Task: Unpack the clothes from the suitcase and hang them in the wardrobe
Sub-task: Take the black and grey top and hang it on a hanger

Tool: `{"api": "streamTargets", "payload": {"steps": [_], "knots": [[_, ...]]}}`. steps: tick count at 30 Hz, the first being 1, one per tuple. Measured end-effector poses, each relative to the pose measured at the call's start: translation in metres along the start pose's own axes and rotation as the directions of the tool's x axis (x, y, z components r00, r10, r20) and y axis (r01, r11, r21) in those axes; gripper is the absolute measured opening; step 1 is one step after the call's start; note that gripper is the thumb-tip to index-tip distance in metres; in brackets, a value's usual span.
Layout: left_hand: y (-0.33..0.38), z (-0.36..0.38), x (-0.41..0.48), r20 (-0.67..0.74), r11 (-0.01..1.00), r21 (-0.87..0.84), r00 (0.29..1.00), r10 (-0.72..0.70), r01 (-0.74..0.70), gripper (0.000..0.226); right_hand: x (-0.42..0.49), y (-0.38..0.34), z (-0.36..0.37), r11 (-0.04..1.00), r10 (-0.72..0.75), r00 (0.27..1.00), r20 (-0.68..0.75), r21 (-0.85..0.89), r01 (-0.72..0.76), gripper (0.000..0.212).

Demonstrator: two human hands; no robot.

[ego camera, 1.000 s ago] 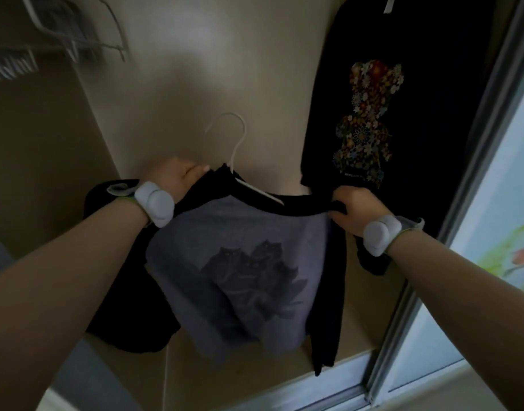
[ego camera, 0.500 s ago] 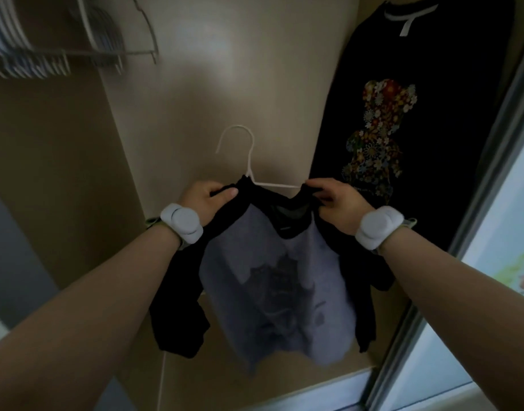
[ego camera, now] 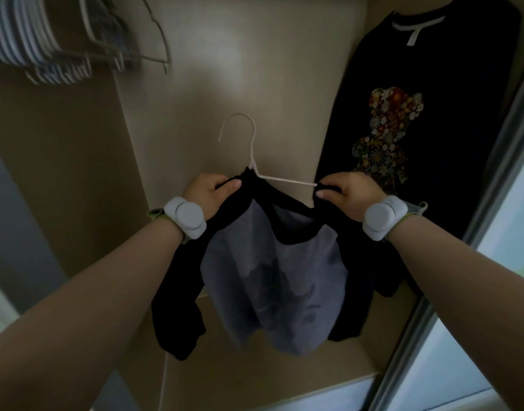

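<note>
Both hands grip the grey-and-black shirt [ego camera: 272, 277]: our left hand [ego camera: 209, 193] curls its fingers [ego camera: 229, 185] round one shoulder, our right hand [ego camera: 352, 193] pinches the other against the white hanger [ego camera: 252, 149]. The shirt droops below our fingers, inside the wardrobe [ego camera: 255, 63]. Caution: the right shoulder looks unseated; releasing now may let it slide off. The wardrobe holds a black sweatshirt [ego camera: 450, 69] right of our fingers and spare hangers [ego camera: 26, 34] up-left.

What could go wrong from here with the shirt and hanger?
1. Part of the hanger lies bare outside the collar; the shirt may slip off when the right hand releases.
2. The left hand and right hand seem to pinch fabric only, hook on nothing: the hanger could drop out.
</note>
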State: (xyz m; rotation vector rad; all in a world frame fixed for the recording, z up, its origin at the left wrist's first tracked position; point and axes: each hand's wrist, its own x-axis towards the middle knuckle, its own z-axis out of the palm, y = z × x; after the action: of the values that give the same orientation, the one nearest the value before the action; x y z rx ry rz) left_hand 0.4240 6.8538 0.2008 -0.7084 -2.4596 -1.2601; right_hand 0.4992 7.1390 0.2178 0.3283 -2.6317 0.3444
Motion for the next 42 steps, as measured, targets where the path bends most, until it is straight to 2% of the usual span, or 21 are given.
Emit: {"api": "streamTargets", "payload": {"steps": [2, 4, 8, 9, 11, 12, 13, 15, 18, 20, 23, 26, 31, 35, 39, 42], "knots": [[0.002, -0.005, -0.002, 0.026, 0.998, 0.045, 0.999, 0.034, -0.035, 0.043, -0.001, -0.003, 0.001, 1.0, -0.004, 1.0, -0.007, 0.03, 0.004, 0.023], [-0.004, -0.016, -0.004, 0.02, 0.994, 0.104, 0.999, 0.031, -0.033, 0.04, -0.002, -0.001, -0.003, 0.988, 0.032, 0.999, -0.019, 0.15, -0.028, 0.021], [-0.033, -0.049, -0.005, -0.178, 0.914, 0.384, 0.982, -0.068, 0.133, 0.037, -0.008, 0.007, -0.009, 0.934, 0.15, 0.984, -0.092, 0.34, -0.111, 0.012], [-0.033, -0.05, -0.005, -0.194, 0.879, 0.459, 0.98, -0.04, 0.127, 0.035, -0.008, 0.006, -0.007, 0.922, 0.164, 0.982, -0.094, 0.369, -0.119, 0.01], [-0.019, -0.036, -0.003, -0.085, 0.868, 0.495, 0.993, 0.08, -0.027, 0.036, -0.007, 0.001, -0.001, 0.902, 0.168, 0.983, -0.08, 0.414, -0.121, 0.009], [-0.009, -0.026, -0.003, -0.006, 0.892, 0.444, 0.994, 0.106, -0.092, 0.037, -0.005, -0.003, 0.003, 0.896, 0.154, 0.986, -0.063, 0.429, -0.112, 0.01], [0.001, -0.018, -0.003, 0.057, 0.918, 0.382, 0.994, 0.097, -0.111, 0.034, -0.004, -0.007, 0.006, 0.892, 0.138, 0.99, -0.043, 0.439, -0.105, 0.01], [0.006, -0.011, -0.005, 0.094, 0.936, 0.338, 0.993, 0.071, -0.099, 0.033, -0.004, -0.011, 0.008, 0.879, 0.127, 0.99, -0.054, 0.47, -0.087, 0.012], [-0.004, -0.011, -0.009, 0.143, 0.905, 0.414, 0.989, 0.037, -0.094, 0.033, -0.005, -0.014, -0.005, 0.808, 0.189, 0.963, -0.193, 0.587, -0.041, 0.015], [-0.008, -0.01, -0.009, 0.168, 0.869, 0.479, 0.985, 0.047, -0.123, 0.032, -0.004, -0.02, -0.011, 0.785, 0.163, 0.963, -0.214, 0.62, 0.005, 0.018], [0.002, -0.017, -0.002, 0.047, 0.89, 0.422, 0.985, 0.165, -0.169, 0.03, 0.0, -0.022, -0.012, 0.835, 0.06, 0.997, -0.043, 0.549, -0.026, 0.03], [0.014, -0.03, 0.003, -0.059, 0.883, 0.413, 0.962, 0.268, -0.221, 0.027, -0.002, -0.007, -0.012, 0.928, 0.087, 0.995, 0.051, 0.36, -0.099, 0.035], [0.009, -0.03, 0.006, -0.026, 0.902, 0.372, 0.969, 0.245, -0.218, 0.029, -0.006, -0.004, -0.011, 0.95, 0.055, 0.998, -0.008, 0.309, -0.049, 0.021], [0.01, -0.017, 0.006, 0.078, 0.908, 0.345, 0.972, 0.224, -0.237, 0.032, 0.006, -0.019, -0.008, 0.966, 0.009, 0.998, 0.059, 0.259, -0.024, 0.025], [0.012, -0.007, 0.006, 0.104, 0.914, 0.327, 0.971, 0.216, -0.238, 0.032, 0.014, -0.035, 0.001, 0.962, -0.015, 0.997, 0.08, 0.275, -0.007, 0.024], [0.008, -0.008, 0.005, 0.089, 0.876, 0.427, 0.974, 0.207, -0.225, 0.04, 0.016, -0.039, 0.002, 0.958, -0.029, 0.999, 0.03, 0.286, 0.019, 0.026]]}}
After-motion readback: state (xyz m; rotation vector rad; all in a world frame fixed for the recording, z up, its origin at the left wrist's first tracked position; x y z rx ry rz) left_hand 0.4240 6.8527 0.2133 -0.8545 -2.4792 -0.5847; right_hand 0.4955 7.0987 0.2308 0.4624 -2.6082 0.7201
